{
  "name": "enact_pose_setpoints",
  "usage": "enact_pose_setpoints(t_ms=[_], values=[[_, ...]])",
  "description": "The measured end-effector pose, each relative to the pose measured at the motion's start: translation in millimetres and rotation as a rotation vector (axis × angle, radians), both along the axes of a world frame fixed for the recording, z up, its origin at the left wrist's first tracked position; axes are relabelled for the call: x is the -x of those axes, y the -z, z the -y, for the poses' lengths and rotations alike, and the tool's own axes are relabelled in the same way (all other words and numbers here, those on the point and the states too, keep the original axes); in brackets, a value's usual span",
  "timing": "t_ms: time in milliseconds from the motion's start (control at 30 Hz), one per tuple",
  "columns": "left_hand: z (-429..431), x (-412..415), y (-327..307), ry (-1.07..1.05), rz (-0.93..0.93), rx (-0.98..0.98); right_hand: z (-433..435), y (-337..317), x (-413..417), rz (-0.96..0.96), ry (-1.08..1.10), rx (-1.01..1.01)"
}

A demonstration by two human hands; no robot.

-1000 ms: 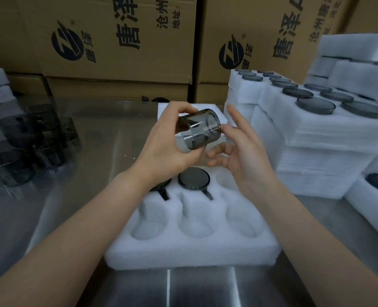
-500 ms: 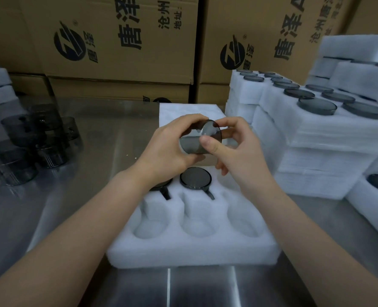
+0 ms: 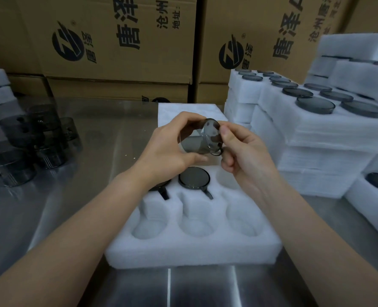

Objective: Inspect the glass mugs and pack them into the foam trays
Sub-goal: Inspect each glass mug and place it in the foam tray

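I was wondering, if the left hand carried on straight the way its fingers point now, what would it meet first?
Most likely the right hand, which pinches the same glass mug that the left hand grips. Beyond it stand the stacked foam trays, though depth is unclear.

Open front pockets point(image 3: 195, 227); foam stacks point(image 3: 316, 138) right.

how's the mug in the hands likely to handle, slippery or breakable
The mug looks like thin glass, so probably fragile. Its glossy wall may be slippery; the left hand and right hand both grip it. Laid sideways, its round body would likely roll until the handle catches.
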State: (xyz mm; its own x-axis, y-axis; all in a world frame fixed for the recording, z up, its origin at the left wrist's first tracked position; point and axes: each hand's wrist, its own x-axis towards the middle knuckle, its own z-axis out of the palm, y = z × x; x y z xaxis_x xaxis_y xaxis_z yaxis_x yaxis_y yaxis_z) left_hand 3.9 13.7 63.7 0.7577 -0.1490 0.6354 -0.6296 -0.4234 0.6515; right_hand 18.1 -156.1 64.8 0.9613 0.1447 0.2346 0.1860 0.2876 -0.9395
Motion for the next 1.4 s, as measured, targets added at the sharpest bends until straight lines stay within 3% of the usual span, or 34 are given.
enact_pose_setpoints(t_ms=[200,367,600,767,900,1200,1400], values=[[-3,-4,1,0.009,-0.015,0.085,-2,-1,0,0.002,-0.111,0.03],[-2,-2,1,-0.002,0.028,-0.014,-6,-2,6,0.088,0.085,0.209],[1,1,-1,0.0,0.046,-0.122,-8,-4,9,0.168,0.231,0.185],[-1,0,-1,-0.007,0.016,0.07,-7,-5,9,0.061,0.102,0.086],[-3,0,-2,0.041,0.015,0.117,-7,-5,9,0.015,-0.082,0.114],[-4,3,-9,-0.004,-0.147,0.235,-6,-1,10,0.121,-0.26,-0.01],[-5,2,-9,0.112,-0.315,0.344,-6,-2,11,0.257,-0.193,0.062]])
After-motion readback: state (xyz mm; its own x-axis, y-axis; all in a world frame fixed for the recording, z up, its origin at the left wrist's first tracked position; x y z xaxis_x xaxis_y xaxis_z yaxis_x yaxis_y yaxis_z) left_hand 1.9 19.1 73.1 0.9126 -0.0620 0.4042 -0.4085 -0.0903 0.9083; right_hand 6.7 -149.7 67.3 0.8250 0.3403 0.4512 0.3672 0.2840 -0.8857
